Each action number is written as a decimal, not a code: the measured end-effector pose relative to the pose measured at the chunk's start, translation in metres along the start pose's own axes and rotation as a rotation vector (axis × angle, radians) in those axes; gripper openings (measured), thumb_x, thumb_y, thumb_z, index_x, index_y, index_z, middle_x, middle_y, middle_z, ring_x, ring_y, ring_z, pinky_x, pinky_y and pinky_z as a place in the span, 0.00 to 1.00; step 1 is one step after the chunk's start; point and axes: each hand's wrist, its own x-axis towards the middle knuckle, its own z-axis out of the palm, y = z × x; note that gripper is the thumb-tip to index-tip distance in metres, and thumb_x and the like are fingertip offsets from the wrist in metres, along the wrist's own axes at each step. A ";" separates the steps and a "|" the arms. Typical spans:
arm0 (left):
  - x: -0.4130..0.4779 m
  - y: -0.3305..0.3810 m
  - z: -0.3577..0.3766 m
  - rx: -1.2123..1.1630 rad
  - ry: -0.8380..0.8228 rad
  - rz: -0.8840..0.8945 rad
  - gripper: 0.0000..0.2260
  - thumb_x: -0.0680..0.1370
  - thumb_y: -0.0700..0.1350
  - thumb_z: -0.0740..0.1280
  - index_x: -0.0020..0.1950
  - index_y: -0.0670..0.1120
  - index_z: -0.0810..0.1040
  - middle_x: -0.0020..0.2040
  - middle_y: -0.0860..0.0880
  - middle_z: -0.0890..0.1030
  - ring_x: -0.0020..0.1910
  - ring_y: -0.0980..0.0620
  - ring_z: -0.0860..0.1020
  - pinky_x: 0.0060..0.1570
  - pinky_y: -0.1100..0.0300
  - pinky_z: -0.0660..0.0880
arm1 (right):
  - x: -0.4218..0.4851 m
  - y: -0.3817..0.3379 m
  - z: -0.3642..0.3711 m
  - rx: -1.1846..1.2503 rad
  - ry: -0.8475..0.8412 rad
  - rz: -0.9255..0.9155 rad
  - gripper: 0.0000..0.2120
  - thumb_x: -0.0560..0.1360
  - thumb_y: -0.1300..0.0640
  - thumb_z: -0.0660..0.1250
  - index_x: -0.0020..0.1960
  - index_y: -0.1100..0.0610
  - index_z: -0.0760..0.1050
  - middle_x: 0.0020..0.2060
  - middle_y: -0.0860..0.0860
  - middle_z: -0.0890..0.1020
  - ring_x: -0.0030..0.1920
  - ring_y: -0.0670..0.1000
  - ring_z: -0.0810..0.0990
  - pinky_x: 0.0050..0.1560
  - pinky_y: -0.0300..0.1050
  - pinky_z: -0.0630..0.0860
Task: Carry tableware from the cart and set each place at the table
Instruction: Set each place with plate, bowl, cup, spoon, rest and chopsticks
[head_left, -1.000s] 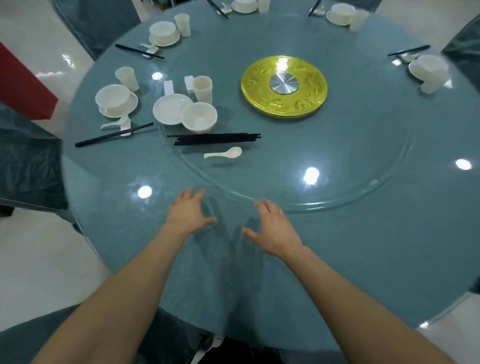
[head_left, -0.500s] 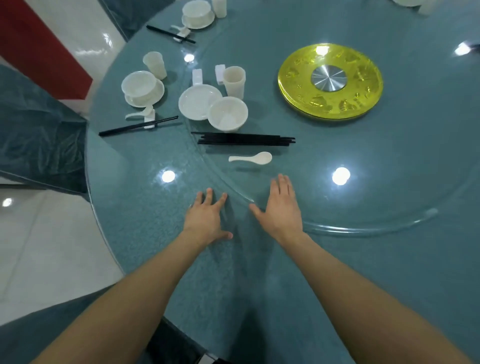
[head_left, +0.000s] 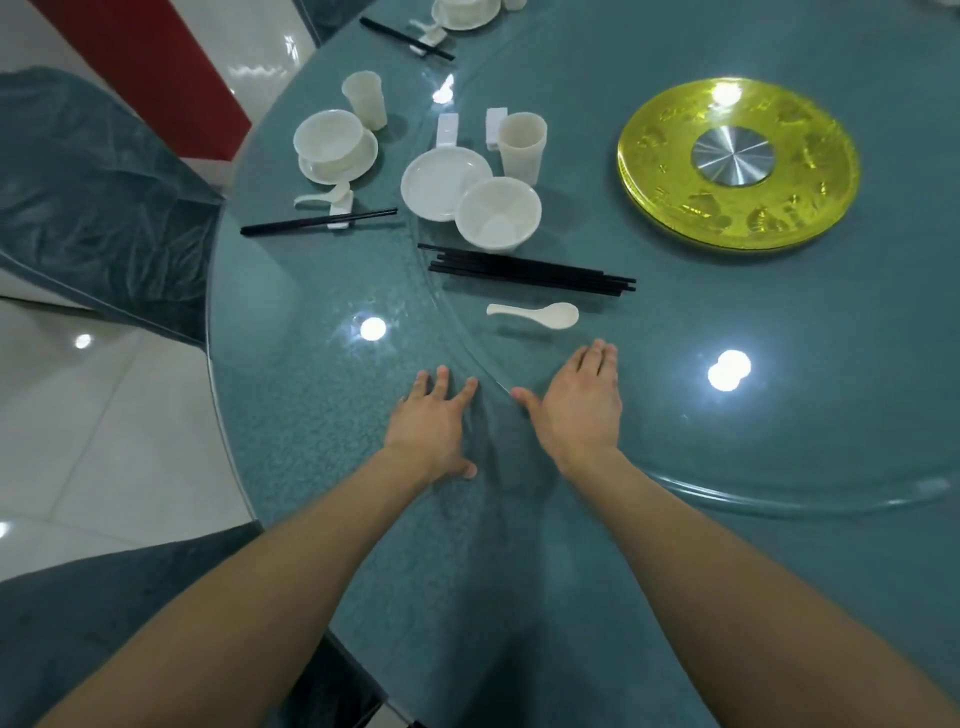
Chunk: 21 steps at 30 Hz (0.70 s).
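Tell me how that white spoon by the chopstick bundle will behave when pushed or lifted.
The spoon looks small and rigid, so probably light and stiff. On the glossy glass turntable it would likely slide and pivot easily.

**Clearance at the near table edge**

Bare surface of the teal speckled round table (head_left: 322, 415) surrounds the flat left hand (head_left: 434, 423). The raised rim of the clear glass turntable (head_left: 779, 493) passes under the flat right hand (head_left: 576, 410). Just beyond its fingertips lies a white ceramic soup spoon (head_left: 540, 314). Behind that, a bundle of black chopsticks (head_left: 530, 270) lies crosswise and a white round bowl (head_left: 498, 215) blocks the straight path. Right of the spoon, the glass is open up to the yellow round centre disc (head_left: 737, 166). To the far left, a single pair of black chopsticks (head_left: 317, 223) bars the table margin.
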 end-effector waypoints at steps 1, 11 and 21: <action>-0.001 0.001 -0.002 -0.002 -0.007 -0.007 0.62 0.66 0.67 0.81 0.87 0.56 0.42 0.87 0.43 0.44 0.86 0.38 0.47 0.80 0.41 0.63 | -0.001 0.000 -0.001 0.007 -0.013 0.001 0.55 0.78 0.26 0.59 0.82 0.72 0.52 0.82 0.67 0.57 0.83 0.65 0.53 0.83 0.56 0.53; -0.006 0.004 -0.011 -0.011 -0.006 -0.040 0.62 0.67 0.66 0.81 0.87 0.59 0.42 0.87 0.46 0.44 0.86 0.41 0.47 0.79 0.43 0.66 | -0.005 0.018 -0.004 -0.001 -0.014 -0.082 0.54 0.79 0.28 0.61 0.81 0.72 0.53 0.81 0.69 0.58 0.82 0.67 0.55 0.82 0.57 0.57; -0.009 0.002 -0.011 -0.019 -0.009 -0.051 0.61 0.68 0.68 0.79 0.86 0.62 0.39 0.87 0.50 0.41 0.86 0.46 0.45 0.78 0.42 0.67 | -0.018 0.066 0.002 0.155 -0.004 -0.164 0.53 0.79 0.28 0.60 0.83 0.69 0.51 0.84 0.64 0.52 0.85 0.62 0.46 0.84 0.55 0.52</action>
